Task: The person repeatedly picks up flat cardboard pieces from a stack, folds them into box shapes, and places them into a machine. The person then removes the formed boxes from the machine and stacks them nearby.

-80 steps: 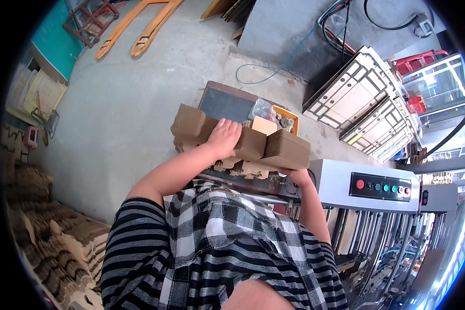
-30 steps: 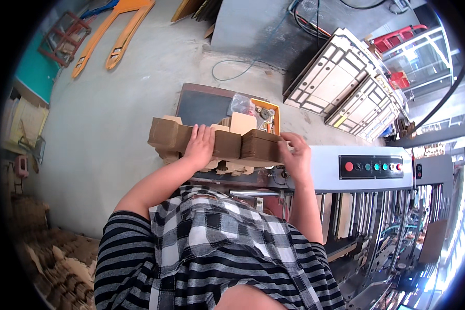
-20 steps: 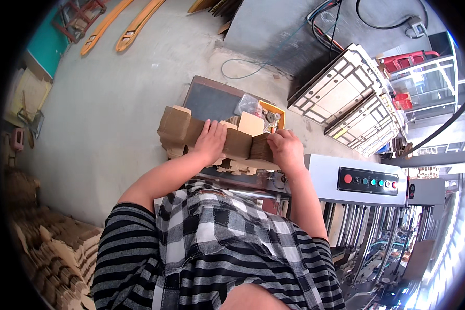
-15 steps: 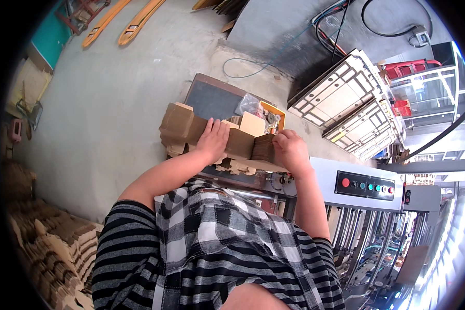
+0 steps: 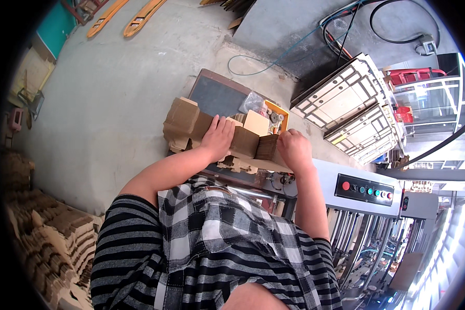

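Cardboard blanks (image 5: 212, 132), brown, stacked on edge along the machine's feed tabletop (image 5: 253, 166), at 12 o'clock from the torso. Left hand (image 5: 217, 137) lies spread flat over the stack, pressing it square. Right hand (image 5: 293, 147) is curled, closing on the stack's 3 o'clock end. Control panel (image 5: 368, 189) crowds 4 o'clock; floor (image 5: 113, 103) lies open from 9 o'clock.

A stack of cardboard (image 5: 201, 129) is lying on the machine (image 5: 315, 175), a tray (image 5: 274, 116) sitting behind it at twelve o'clock, button panel (image 5: 367, 189) at three o'clock.
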Demonstrator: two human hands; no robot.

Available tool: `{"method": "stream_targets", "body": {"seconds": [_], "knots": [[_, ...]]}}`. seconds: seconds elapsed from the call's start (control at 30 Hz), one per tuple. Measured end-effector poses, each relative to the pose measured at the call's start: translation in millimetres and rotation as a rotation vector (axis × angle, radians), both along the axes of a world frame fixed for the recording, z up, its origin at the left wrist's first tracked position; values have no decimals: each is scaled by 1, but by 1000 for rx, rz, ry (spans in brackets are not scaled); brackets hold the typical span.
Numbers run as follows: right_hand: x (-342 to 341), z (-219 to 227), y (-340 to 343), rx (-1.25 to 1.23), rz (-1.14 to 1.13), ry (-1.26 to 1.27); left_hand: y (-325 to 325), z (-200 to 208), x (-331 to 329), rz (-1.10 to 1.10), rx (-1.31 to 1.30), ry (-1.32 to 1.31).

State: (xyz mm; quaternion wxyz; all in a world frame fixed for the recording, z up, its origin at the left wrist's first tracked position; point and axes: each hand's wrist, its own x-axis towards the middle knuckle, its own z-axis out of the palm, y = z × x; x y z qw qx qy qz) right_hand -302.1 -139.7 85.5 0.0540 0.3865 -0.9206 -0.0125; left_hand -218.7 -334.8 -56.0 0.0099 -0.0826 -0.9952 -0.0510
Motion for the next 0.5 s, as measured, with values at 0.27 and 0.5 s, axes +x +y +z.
{"method": "stream_targets", "body": {"seconds": [0.27,0.5], "knots": [[7,7,9,-143,-245,-161,1,-2,0,14,-15,13],[41,17,39,-158,-269,-285,1,-3,0,23,-71,11]]}}
